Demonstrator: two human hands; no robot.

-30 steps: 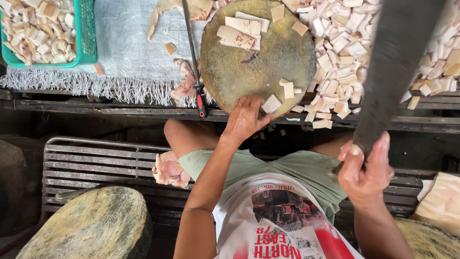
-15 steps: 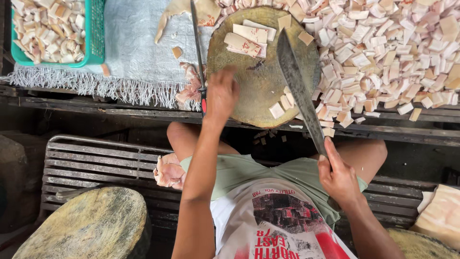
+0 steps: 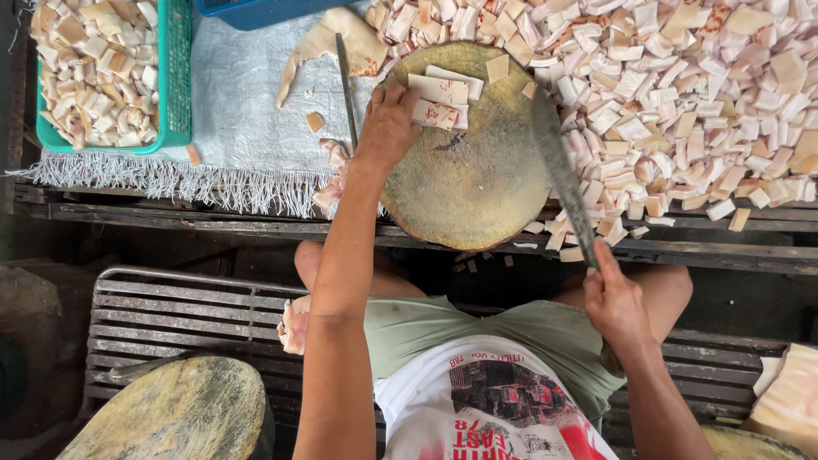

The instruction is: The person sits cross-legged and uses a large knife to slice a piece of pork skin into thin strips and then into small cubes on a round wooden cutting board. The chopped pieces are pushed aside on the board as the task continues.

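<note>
A round wooden chopping block (image 3: pixel 477 179) stands on the table in front of me. Pale strips of meat with skin (image 3: pixel 441 98) lie at its far edge. My left hand (image 3: pixel 388 128) rests on the block's left side, fingers touching the strips. My right hand (image 3: pixel 615 298) grips the handle of a long cleaver (image 3: pixel 558 166), whose blade points away from me over the block's right edge. A big heap of cut pale cubes (image 3: pixel 682 102) covers the table to the right of the block.
A green basket (image 3: pixel 166 85) of cut cubes sits far left on a grey fringed cloth (image 3: pixel 239 119). A thin sharpening rod (image 3: pixel 345 85) lies beside the block. A second wooden block (image 3: pixel 170 413) stands below left on a metal bench (image 3: pixel 170 307).
My left hand has reached forward from the block's near edge to the strips at its far side. The cleaver has come down from a raised position to the block's right edge.
</note>
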